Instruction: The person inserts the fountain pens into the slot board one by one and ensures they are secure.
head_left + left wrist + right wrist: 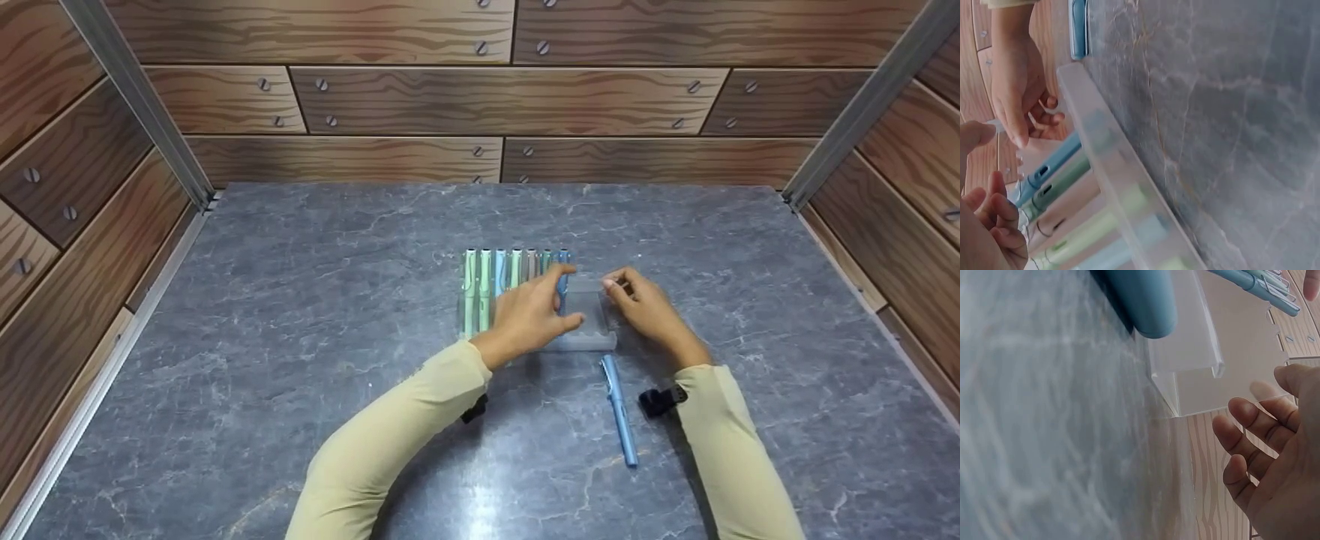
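Note:
A clear plastic pen rack stands on the table, with several pens side by side in it: light green, light blue, brownish, dark green and blue. My left hand hovers over the rack's middle, thumb and fingers spread around the blue pen at the row's right end, holding nothing that I can see. At the rack's bare right edge, my right hand pinches the clear panel between thumb and index finger; its other fingers are loosely bent. A loose blue pen lies in front of the rack.
Grey marbled table surface surrounds the rack. Wood-patterned panels rise at the back and both sides, with metal posts at the corners. A black wrist camera sits under the right wrist, near the loose pen.

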The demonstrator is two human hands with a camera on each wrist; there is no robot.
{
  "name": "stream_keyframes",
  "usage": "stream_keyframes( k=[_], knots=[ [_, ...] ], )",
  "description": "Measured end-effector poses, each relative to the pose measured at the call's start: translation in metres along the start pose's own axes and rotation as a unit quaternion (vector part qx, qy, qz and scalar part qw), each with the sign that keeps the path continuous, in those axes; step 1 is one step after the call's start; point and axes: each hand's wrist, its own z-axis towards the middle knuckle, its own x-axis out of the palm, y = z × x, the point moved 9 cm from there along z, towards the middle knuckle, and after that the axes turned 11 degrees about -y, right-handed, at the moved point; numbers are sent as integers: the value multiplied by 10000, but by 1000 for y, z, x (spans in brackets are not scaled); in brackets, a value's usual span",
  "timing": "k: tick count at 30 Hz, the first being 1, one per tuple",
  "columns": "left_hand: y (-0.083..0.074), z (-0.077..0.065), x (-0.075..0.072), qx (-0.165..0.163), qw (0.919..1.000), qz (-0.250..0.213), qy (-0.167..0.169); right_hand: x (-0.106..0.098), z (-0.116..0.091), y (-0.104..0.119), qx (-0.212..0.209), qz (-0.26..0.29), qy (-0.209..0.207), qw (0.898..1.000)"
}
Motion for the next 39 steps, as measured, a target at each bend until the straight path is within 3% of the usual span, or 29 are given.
stream_keyframes(
  k=[8,21,39],
  knots=[
    [-8,-12,16,53,9990,-167,405,-1,0,1,-35,14,-53,10000],
    [-15,-31,43,48,9935,85,1131,-1,0,1,-52,34,-13,10000],
    [-22,-42,69,266,9813,394,1864,0,0,1,-81,71,-33,9999]
  ],
)
